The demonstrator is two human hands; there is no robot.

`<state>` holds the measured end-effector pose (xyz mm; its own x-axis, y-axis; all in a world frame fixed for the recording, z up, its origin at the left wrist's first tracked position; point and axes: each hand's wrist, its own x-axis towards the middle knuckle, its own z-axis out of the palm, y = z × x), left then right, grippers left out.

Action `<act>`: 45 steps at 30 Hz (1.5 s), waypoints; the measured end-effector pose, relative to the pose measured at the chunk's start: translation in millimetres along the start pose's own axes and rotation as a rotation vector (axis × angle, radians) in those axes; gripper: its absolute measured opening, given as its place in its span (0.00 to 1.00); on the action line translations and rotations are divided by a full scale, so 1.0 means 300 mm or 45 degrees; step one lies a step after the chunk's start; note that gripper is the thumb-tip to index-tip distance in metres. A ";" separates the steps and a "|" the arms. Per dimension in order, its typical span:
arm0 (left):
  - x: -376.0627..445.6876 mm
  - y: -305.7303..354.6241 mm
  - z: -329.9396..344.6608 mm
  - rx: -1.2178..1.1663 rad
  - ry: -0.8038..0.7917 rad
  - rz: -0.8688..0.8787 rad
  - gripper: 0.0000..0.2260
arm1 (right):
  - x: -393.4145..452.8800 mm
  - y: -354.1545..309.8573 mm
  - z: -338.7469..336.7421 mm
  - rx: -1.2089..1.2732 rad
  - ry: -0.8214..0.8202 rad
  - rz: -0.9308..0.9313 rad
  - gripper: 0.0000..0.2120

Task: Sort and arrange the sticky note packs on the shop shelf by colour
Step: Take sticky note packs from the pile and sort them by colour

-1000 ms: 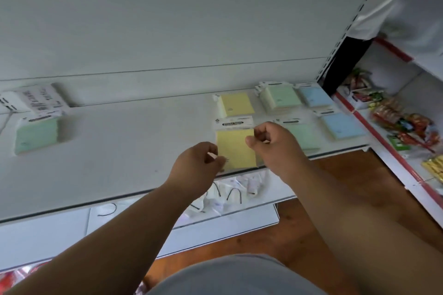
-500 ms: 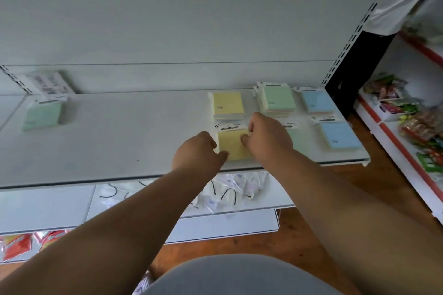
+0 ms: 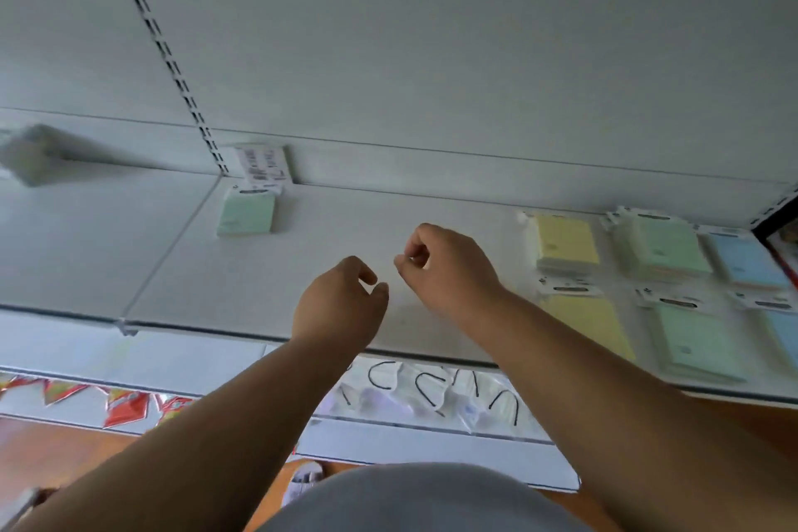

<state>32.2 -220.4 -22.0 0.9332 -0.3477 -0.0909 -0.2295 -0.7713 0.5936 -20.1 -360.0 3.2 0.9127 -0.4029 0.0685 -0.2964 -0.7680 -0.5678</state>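
Nearest, both forearms reach out over the front edge of the white shelf point(image 3: 302, 268). The left hand point(image 3: 341, 298) and right hand point(image 3: 444, 268) hover over bare shelf, fingers loosely curled with thumb near forefinger, gripping nothing — a second ago they were pressed against the front yellow pack point(image 3: 591, 328), which now lies flat and released at the right. The view has swung left with them.

That suggests the yellow column is settled, and the hands are heading for the stray green pack point(image 3: 247, 212) lying far left by the back wall, well apart from the sorted group.

In that group, a second yellow pack point(image 3: 565, 244) lies behind the first, green packs point(image 3: 665, 251) beside them, blue packs point(image 3: 749, 257) at the far right.

The packs' white header cards carry dark print, and a barcode label point(image 3: 264, 164) stands behind the stray — all too blurred to read.
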 end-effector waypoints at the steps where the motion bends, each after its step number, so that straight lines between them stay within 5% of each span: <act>1: 0.035 -0.056 -0.047 0.002 0.013 -0.019 0.08 | 0.034 -0.050 0.045 0.025 -0.006 -0.001 0.07; 11: 0.370 -0.472 -0.425 -0.035 0.011 -0.072 0.07 | 0.468 -0.491 0.390 -0.103 0.053 -0.178 0.19; 18: 0.486 -0.532 -0.483 -0.151 -0.125 -0.034 0.08 | 0.620 -0.535 0.508 -0.427 0.029 -0.166 0.24; 24: 0.537 -0.531 -0.485 -0.461 -0.229 -0.110 0.09 | 0.612 -0.545 0.489 -0.617 0.055 -0.033 0.07; 32: 0.546 -0.494 -0.497 -1.444 -0.348 -0.682 0.07 | 0.393 -0.450 0.479 0.210 0.452 -0.340 0.18; 41: 0.443 -0.381 -0.396 -1.573 -0.699 -0.563 0.06 | 0.237 -0.378 0.371 0.526 0.493 -0.041 0.21; 45: 0.361 -0.277 -0.330 -1.468 -0.608 -0.424 0.07 | 0.132 -0.318 0.292 0.808 0.460 0.280 0.21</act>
<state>179.7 -141.1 -2.0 0.6536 -0.5679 -0.5002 0.5865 -0.0376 0.8091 68.9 -259.1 -11.7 0.6699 -0.7355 0.1016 -0.1425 -0.2616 -0.9546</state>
